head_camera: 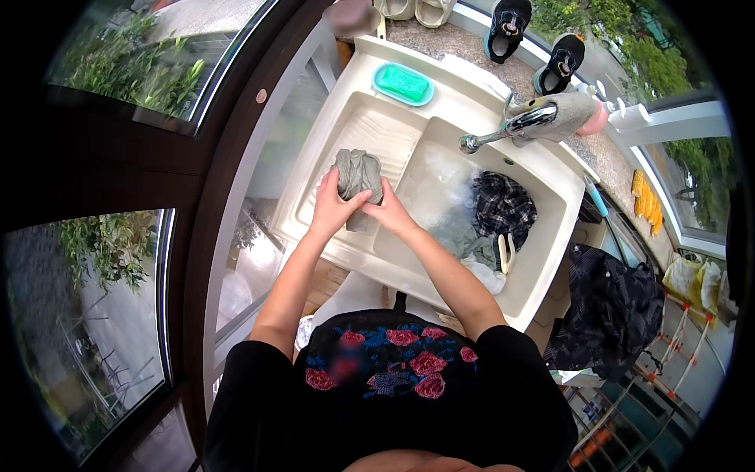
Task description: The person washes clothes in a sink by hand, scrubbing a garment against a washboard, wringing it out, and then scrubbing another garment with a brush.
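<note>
Both my left hand and my right hand grip a bunched wet grey cloth, with their thumbs meeting at its near side. They hold it over the ribbed washboard part of a cream laundry sink. To the right, the basin holds cloudy, sudsy water. A dark plaid garment lies in the water, with pale grey-green cloth beside it. A white cloth and a cream-handled brush rest at the basin's near right; the brush's bristles are hidden.
A green soap bar sits in a blue dish on the sink's back ledge. The chrome faucet, draped with a grey cloth, reaches over the basin. Dark shoes and corn cobs line the sill. Dark clothing hangs at right.
</note>
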The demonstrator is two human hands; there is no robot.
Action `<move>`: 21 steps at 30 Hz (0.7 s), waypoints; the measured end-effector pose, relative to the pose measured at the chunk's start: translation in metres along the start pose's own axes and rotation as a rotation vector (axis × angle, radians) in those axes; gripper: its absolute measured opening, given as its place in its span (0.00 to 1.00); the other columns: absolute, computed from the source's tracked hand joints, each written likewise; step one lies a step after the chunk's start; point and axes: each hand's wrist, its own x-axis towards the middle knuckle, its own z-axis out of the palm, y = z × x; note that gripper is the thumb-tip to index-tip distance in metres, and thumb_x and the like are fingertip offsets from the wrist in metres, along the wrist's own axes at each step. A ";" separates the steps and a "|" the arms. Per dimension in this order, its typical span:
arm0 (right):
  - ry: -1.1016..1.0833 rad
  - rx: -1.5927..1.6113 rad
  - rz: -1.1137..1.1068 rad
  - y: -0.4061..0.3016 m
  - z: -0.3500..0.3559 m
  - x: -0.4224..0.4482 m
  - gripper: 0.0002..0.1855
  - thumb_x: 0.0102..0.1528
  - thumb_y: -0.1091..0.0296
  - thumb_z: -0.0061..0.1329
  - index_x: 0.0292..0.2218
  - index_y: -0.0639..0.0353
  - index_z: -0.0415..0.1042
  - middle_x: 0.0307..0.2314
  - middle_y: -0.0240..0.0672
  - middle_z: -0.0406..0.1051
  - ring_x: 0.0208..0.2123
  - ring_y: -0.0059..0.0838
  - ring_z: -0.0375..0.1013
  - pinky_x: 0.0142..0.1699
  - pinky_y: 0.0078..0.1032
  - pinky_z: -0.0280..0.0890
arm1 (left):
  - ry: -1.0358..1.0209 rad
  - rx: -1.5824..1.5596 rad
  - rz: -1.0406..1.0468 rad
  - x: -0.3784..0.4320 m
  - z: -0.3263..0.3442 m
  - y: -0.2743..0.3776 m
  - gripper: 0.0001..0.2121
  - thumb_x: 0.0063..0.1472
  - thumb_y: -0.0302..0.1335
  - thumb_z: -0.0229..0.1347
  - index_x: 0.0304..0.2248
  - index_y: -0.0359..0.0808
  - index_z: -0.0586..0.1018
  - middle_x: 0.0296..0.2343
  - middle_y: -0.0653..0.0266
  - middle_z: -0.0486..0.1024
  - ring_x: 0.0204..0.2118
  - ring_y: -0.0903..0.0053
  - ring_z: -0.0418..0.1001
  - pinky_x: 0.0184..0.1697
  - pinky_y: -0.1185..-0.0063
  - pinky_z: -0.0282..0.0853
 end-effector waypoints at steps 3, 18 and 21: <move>-0.132 -0.218 0.054 -0.013 -0.011 -0.003 0.33 0.49 0.65 0.56 0.53 0.62 0.56 0.49 0.43 0.60 0.51 0.31 0.62 0.53 0.27 0.59 | 0.024 0.393 0.083 0.019 -0.016 -0.014 0.38 0.43 0.44 0.64 0.52 0.37 0.65 0.50 0.47 0.62 0.53 0.55 0.58 0.54 0.65 0.56; 0.540 -1.184 -0.171 -0.079 -0.311 0.072 0.43 0.53 0.62 0.48 0.60 0.65 0.37 0.44 0.51 0.63 0.24 0.31 0.73 0.35 0.29 0.68 | 0.146 0.623 0.179 0.019 0.036 -0.037 0.41 0.42 0.41 0.65 0.54 0.37 0.60 0.51 0.51 0.60 0.53 0.57 0.58 0.55 0.64 0.54; 0.461 -1.170 -0.093 -0.081 -0.274 0.072 0.46 0.52 0.59 0.50 0.60 0.68 0.37 0.48 0.55 0.58 0.33 0.37 0.71 0.40 0.31 0.67 | 0.099 0.721 0.120 0.023 0.030 -0.045 0.37 0.44 0.38 0.63 0.53 0.36 0.62 0.48 0.53 0.65 0.50 0.58 0.62 0.51 0.65 0.58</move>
